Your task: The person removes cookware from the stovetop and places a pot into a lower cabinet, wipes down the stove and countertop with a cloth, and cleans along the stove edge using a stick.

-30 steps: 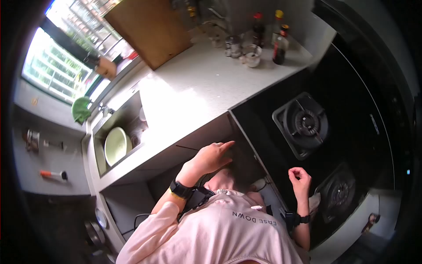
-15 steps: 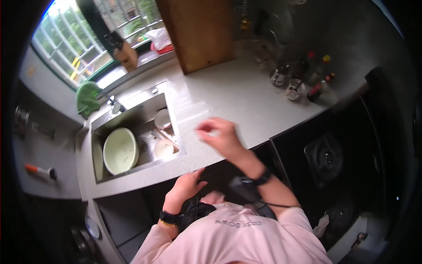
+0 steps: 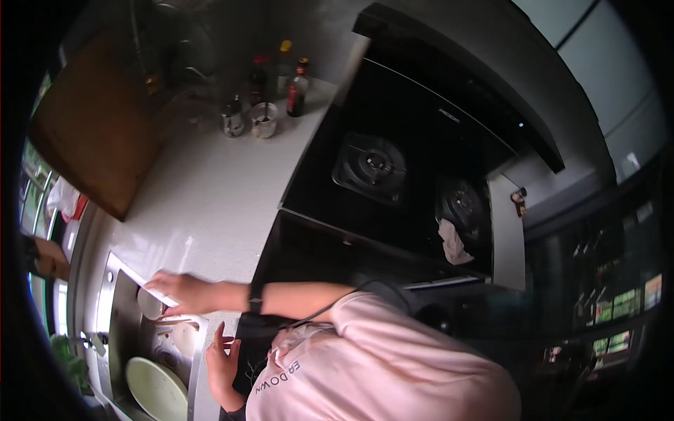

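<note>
My right hand (image 3: 184, 293) reaches across the counter to the sink's edge, fingers and thumb apart over the metal rim, next to a small bowl (image 3: 149, 304). Whether it touches the bowl cannot be made out. Below it, my left hand (image 3: 222, 359) is at the counter's front edge, fingers apart and holding nothing. Inside the sink (image 3: 123, 312) lie a pale green basin (image 3: 157, 390), a pale dish (image 3: 185, 338) and thin sticks near my right hand.
Bottles (image 3: 297, 91) and jars (image 3: 264, 121) stand at the back of the counter (image 3: 203, 189). A wooden board (image 3: 95, 133) leans at the left. The black stove (image 3: 302, 168) has two burners, with a crumpled cloth (image 3: 453, 243) beside the farther right one.
The view has swung right. My right hand has moved left from above the counter to the sink's rim. My left hand remains near the counter's front edge, its fingers now spread.
</note>
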`<state>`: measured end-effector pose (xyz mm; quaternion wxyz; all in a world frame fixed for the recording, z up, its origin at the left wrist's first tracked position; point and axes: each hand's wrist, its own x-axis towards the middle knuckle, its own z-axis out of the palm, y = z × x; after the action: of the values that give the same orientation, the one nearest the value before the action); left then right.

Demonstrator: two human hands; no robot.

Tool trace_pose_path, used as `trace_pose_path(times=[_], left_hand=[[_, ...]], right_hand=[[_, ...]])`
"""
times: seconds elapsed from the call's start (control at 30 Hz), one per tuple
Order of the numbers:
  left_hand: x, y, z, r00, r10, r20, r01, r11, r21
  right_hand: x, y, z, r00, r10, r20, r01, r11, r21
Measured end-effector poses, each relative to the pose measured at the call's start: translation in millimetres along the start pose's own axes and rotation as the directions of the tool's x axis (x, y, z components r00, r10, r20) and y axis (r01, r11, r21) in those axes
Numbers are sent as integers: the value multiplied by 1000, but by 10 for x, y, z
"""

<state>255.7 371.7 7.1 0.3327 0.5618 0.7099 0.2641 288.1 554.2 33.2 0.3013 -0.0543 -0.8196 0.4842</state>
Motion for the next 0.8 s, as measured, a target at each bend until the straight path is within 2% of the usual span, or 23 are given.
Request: trace_pose_path(times=[0.03, 0.07, 0.1, 0.13, 0.17, 0.2, 0.23, 0.27, 0.3, 0.33, 0.37, 0.43, 0.53, 0.57, 0.67, 0.7, 0.77, 0.8], left_hand=[[57, 41, 5, 999, -35, 40, 36, 999, -24], [114, 103, -1, 994, -68, 82, 72, 996, -46], [170, 151, 3, 987, -100, 126, 108, 992, -65], [230, 162, 22, 989, -66, 135, 77, 994, -81], [280, 257, 17, 986, -65, 151, 77, 994, -81], [331, 322, 24, 985, -55, 165, 65, 996, -56], [380, 371, 41, 984, -45, 173, 51, 998, -30], [418, 402, 71, 983, -30, 183, 32, 999, -11], [456, 434, 98, 981, -15, 193, 13, 1000, 11], [504, 476, 127, 979, 0, 203, -7, 999, 33], [550, 534, 156, 978, 16, 207, -24, 999, 37], [604, 663, 250, 977, 34, 212, -43, 998, 39], [653, 938, 413, 972, 7, 233, -20, 998, 53], [670, 1031, 459, 970, -5, 243, -13, 997, 73], [676, 1200, 618, 963, 32, 267, -61, 993, 99], [669, 1251, 656, 958, 39, 283, -73, 991, 111], [667, 1405, 730, 953, 14, 303, -57, 989, 134], [680, 1460, 767, 951, 10, 308, -61, 986, 157]], right_hand=[[-285, -84, -390, 995, 90, -38, -87, 993, 78], [-610, -63, -691, 979, 106, -175, -106, 994, 13], [-985, 58, -972, 933, -24, -358, -35, 987, -156], [-1417, 33, -1258, 878, 56, -476, -216, 933, -288], [-1836, -37, -1596, 826, -118, -551, -247, 803, -543], [-2225, -207, -1846, 703, -42, -710, -443, 755, -484], [-2771, -133, -2105, 610, -72, -789, -538, 693, -479], [-3187, -384, -2309, 452, 79, -889, -781, 516, -351], [-3730, -460, -2516, 392, 81, -916, -895, 264, -360], [-4234, -545, -2658, 331, 56, -942, -943, 69, -327], [-4865, -499, -2751, 187, 95, -978, -980, -48, -192], [-5660, -559, -2842, -37, 175, -984, -953, -301, -17], [-6025, -565, -2875, -273, 290, -917, -956, -187, 226], [-6108, -441, -2880, -325, 298, -898, -946, -106, 307], [-5954, -126, -2801, -328, 148, -933, -938, -170, 303], [-5802, -75, -2740, -231, 67, -971, -955, -209, 213], [-5431, 91, -2658, -142, -43, -989, -975, -169, 147], [-5222, 159, -2626, -128, -17, -992, -989, -69, 129]])
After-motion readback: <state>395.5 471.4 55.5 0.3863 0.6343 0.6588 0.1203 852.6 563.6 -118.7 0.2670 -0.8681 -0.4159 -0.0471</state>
